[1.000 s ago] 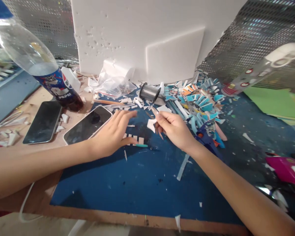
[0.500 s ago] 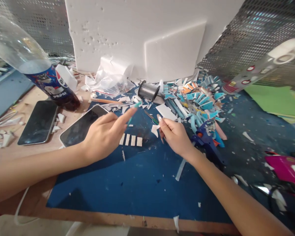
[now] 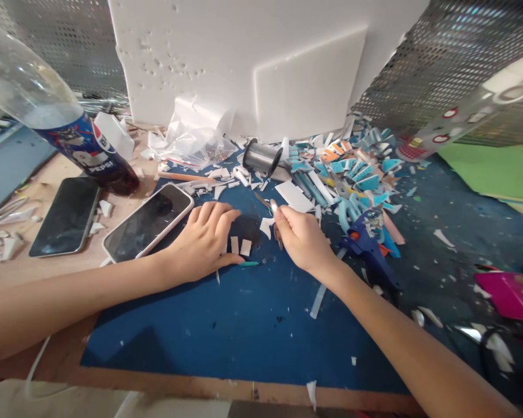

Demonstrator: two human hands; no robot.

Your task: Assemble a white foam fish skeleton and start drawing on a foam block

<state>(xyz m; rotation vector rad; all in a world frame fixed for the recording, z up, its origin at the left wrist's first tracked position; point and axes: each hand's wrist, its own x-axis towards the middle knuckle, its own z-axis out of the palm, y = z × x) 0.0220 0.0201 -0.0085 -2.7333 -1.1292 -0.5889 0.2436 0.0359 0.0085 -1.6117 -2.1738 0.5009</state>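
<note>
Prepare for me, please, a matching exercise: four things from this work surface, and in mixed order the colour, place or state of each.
1. spool
2. drink bottle
3. left hand
4. glue gun

A. palm down, beside the white-edged phone
B. on its side, in front of the white board
C. dark blue, beside the right forearm
D. partly filled with dark liquid

Right pairs: 1-B, 2-D, 3-A, 4-C
</note>
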